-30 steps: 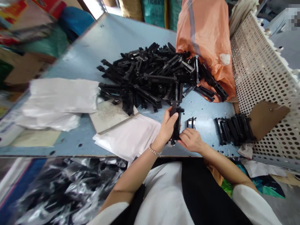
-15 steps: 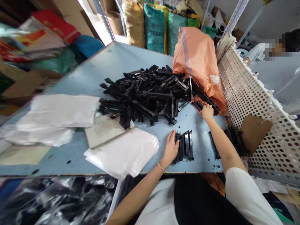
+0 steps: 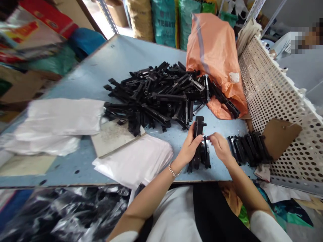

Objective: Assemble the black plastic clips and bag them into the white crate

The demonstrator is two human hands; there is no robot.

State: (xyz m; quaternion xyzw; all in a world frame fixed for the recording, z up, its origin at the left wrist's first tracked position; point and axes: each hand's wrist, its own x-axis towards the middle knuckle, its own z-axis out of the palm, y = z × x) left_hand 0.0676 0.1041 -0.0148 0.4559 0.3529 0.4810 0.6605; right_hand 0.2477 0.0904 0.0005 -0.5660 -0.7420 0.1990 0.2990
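Note:
My left hand [image 3: 188, 148] is wrapped round a long black plastic part [image 3: 199, 126], raised on end above the table near its front edge. Close on its right, my right hand [image 3: 220, 147] has its fingers drawn together; whatever sits between the fingertips is too small to make out. Under and beside the held part lie a few similar black parts [image 3: 207, 156], partly hidden by it. A neat row of black parts [image 3: 243, 148] lies to the right of my right hand. Behind both hands spreads a large heap of loose black parts [image 3: 161, 97].
An orange woven sack [image 3: 214, 47] lies behind the heap. White plastic bags [image 3: 136, 159] and a grey board [image 3: 111, 137] are on the blue table [image 3: 101, 67] at left. A perforated white panel [image 3: 280, 104] bounds the right side, with another person [image 3: 285, 43] beyond.
My right hand has come back from the heap's right end towards my left hand. My left hand, earlier resting beside the parts on the table, now holds one up. The view has shifted slightly.

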